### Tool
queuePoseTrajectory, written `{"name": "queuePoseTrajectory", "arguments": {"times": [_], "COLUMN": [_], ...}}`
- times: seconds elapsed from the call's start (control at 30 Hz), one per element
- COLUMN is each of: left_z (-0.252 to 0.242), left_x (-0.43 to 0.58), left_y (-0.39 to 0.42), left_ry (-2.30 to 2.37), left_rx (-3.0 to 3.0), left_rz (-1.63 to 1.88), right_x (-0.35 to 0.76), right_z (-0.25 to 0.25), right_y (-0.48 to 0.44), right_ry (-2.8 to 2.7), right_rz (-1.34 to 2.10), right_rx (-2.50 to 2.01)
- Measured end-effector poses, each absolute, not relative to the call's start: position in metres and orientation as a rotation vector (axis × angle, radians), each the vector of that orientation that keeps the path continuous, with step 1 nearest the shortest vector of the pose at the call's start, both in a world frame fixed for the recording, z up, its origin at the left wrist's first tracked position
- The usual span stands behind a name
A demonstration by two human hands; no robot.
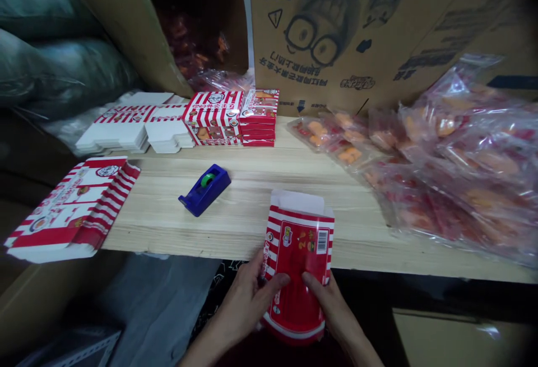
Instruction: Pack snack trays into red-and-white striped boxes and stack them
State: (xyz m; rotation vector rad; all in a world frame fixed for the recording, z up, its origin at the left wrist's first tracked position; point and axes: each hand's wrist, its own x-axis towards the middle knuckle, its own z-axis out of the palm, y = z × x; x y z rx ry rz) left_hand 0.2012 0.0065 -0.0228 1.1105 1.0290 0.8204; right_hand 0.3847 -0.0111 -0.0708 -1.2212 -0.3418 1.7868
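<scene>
The left hand [239,305] and right hand [332,314] grasp a red-and-white striped cardboard box [296,266], fingers pressed against its red face, held just before the pale wooden table [235,232]

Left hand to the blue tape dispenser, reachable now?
Probably yes: the left hand is on the red carton, but only wooden tabletop lies between it and the tape dispenser; it would have to let go first.

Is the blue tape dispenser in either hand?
No, the tape dispenser sits on the table; the left hand and right hand hold a red carton.
</scene>
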Motion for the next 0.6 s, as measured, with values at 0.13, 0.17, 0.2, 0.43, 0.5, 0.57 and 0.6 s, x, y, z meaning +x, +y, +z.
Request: {"name": "queuePoseTrajectory", "arguments": {"times": [0.13,0.17,0.2,0.43,0.5,0.57,0.6], "left_z": [-0.011,-0.009,-0.009,-0.032,-0.037,-0.04,-0.042], "left_x": [0.191,0.19,0.189,0.189,0.185,0.181,0.178], "left_y": [0.008,0.007,0.006,0.008,0.011,0.012,0.011], "left_ry": [1.03,1.016,1.001,1.003,1.004,0.987,0.971], "left_rx": [1.39,1.438,1.466,1.444,1.388,1.342,1.321], "left_rz": [0.654,0.615,0.588,0.699,0.715,0.694,0.686], "right_x": [0.39,0.391,0.39,0.388,0.402,0.419,0.425], "right_z": [-0.073,-0.073,-0.073,-0.061,-0.057,-0.052,-0.051], "right_y": [-0.014,-0.015,-0.015,-0.014,-0.013,-0.01,-0.008], "right_ry": [-0.445,-0.473,-0.495,-0.586,-0.624,-0.676,-0.716], "right_rz": [1.756,1.747,1.744,1.732,1.753,1.789,1.805], "right_rx": [-1.225,-1.22,-1.217,-1.28,-1.24,-1.159,-1.105]}}
